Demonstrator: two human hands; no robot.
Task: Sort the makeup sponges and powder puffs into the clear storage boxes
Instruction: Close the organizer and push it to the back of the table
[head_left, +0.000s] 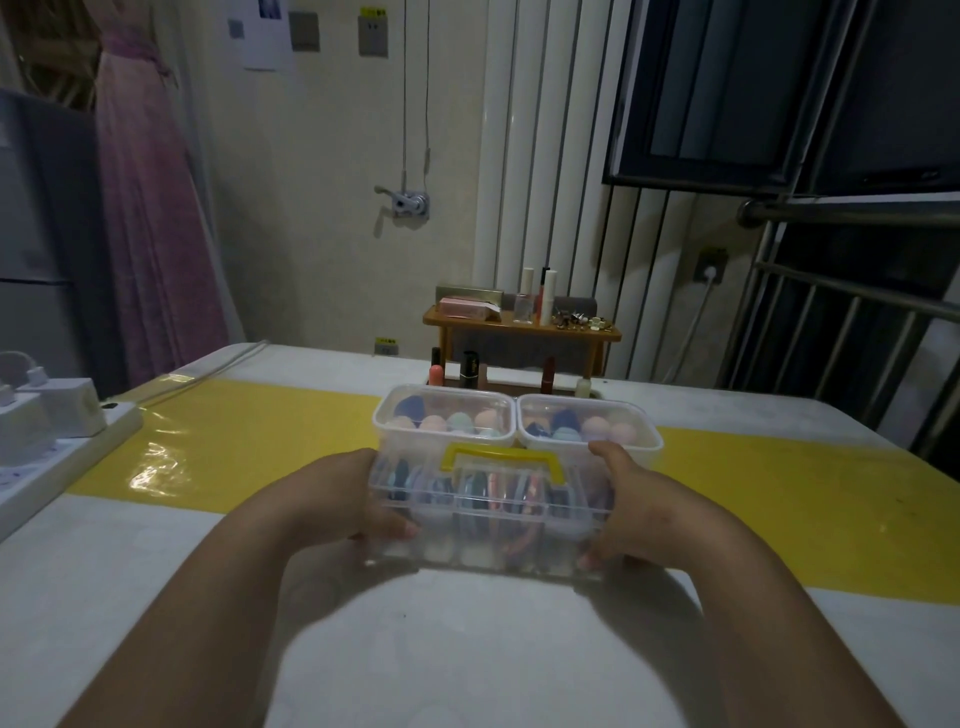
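I am gripping a clear lidded storage box (441, 552) with a yellow carry handle (501, 458), one hand at each end. My left hand (340, 499) is wrapping its left end with the thumb lying along the front wall, and my right hand (631, 501) is clasping the right end the same way. The box is sitting low over the near middle of the white table (467, 649); I cannot tell whether its base is touching the top. Inside, flat powder puffs (467, 486) are standing on edge in a row of divided slots. Just behind the box, two clear tubs are standing side by side, touching: the left tub (385, 423) and the right tub (638, 417), both lidded and holding rounded makeup sponges (485, 420) in peach, mint and dark blue. A yellow strip (249, 447) is running across the table beneath the tubs. Beyond them, lipsticks (470, 366) are standing under a small wooden shelf (519, 328). A white power strip (67, 447) is lying at the far left edge.
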